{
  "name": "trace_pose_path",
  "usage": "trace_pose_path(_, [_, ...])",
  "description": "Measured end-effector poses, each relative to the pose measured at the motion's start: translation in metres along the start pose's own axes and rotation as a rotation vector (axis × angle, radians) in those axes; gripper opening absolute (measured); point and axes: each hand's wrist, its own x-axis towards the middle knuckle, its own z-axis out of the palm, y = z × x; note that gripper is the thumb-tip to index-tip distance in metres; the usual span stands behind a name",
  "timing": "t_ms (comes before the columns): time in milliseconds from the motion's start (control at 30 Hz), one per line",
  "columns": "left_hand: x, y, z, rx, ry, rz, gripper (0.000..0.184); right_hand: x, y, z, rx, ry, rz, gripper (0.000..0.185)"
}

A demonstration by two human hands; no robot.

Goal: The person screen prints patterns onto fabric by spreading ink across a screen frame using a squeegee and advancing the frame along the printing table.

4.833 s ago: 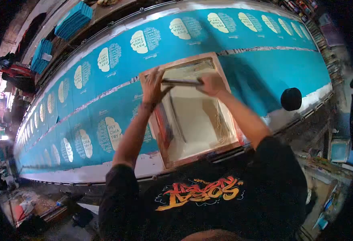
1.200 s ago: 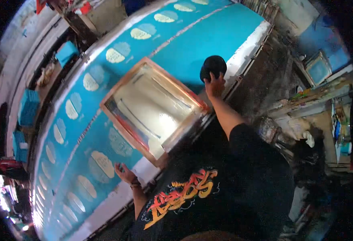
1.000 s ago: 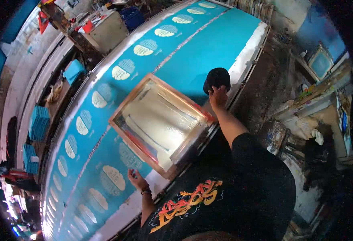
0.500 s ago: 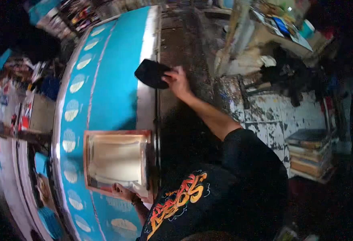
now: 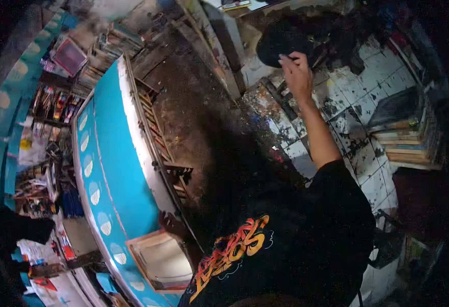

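Observation:
My right hand is raised at the upper right, its fingers pinching the edge of a flat, dark, rounded piece. Whether that piece is cloth or something stiffer I cannot tell. Lower down, my left hand is in shadow with its fingers apart, over the pale edge of the long table. Just below it lies a wood-framed printing screen with a pale mesh. The screen rests on turquoise fabric stretched along the table, which carries a row of white striped round prints.
A wooden rack runs along the table's near side. Stacked frames stand at right on worn white tiles. Cluttered shelves and another turquoise printed length are at left. A wooden post rises near the top.
My right hand has carried the dark piece away from the table, toward the upper right. My left hand has left the screen's lower edge. The view has turned to the right.

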Motion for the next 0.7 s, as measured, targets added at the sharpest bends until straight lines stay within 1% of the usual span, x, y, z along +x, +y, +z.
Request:
trace_pose_path(33, [0.004,0.007,0.012,0.013,-0.066,0.005,0.04,0.014,0.012,-0.005,-0.008,0.0,0.01,0.019])
trace_pose_path(100, [0.01,0.022,0.031,0.034,-0.185,0.021,0.04,0.048,0.031,-0.023,-0.144,0.094,-0.003,0.02])
trace_pose_path(133, [0.01,0.032,0.042,0.051,-0.238,0.03,0.04,0.063,0.046,-0.027,-0.15,0.101,0.007,0.02])
trace_pose_path(200, [0.009,0.041,0.066,0.1,-0.333,0.047,0.04,0.081,0.097,-0.002,-0.316,0.127,-0.002,0.022])
trace_pose_path(267, [0.008,0.049,0.08,0.125,-0.386,0.051,0.04,0.102,0.131,0.007,-0.271,0.148,-0.035,0.022])
trace_pose_path(367, [0.004,0.048,0.084,0.136,-0.433,0.052,0.039,0.126,0.129,0.01,-0.279,0.154,-0.039,0.024])
trace_pose_path(433, [-0.001,0.054,0.086,0.158,-0.46,0.054,0.039,0.132,0.148,0.017,-0.453,-0.059,0.008,0.031])
trace_pose_path(500, [-0.006,0.058,0.088,0.179,-0.483,0.052,0.039,0.135,0.157,0.025,-0.44,-0.064,0.025,0.034])
trace_pose_path(567, [-0.014,0.058,0.089,0.204,-0.509,0.055,0.039,0.132,0.15,0.027,-0.429,-0.073,0.041,0.038])
trace_pose_path(633, [-0.025,0.048,0.085,0.222,-0.514,0.031,0.039,0.128,0.138,0.024,-0.427,-0.04,0.127,0.045])
trace_pose_path(667, [-0.031,0.039,0.083,0.244,-0.495,-0.027,0.038,0.124,0.136,0.024,-0.42,-0.043,0.119,0.045])
trace_pose_path(700, [-0.035,0.034,0.079,0.244,-0.488,-0.031,0.038,0.12,0.134,0.025,-0.407,-0.011,0.11,0.046])
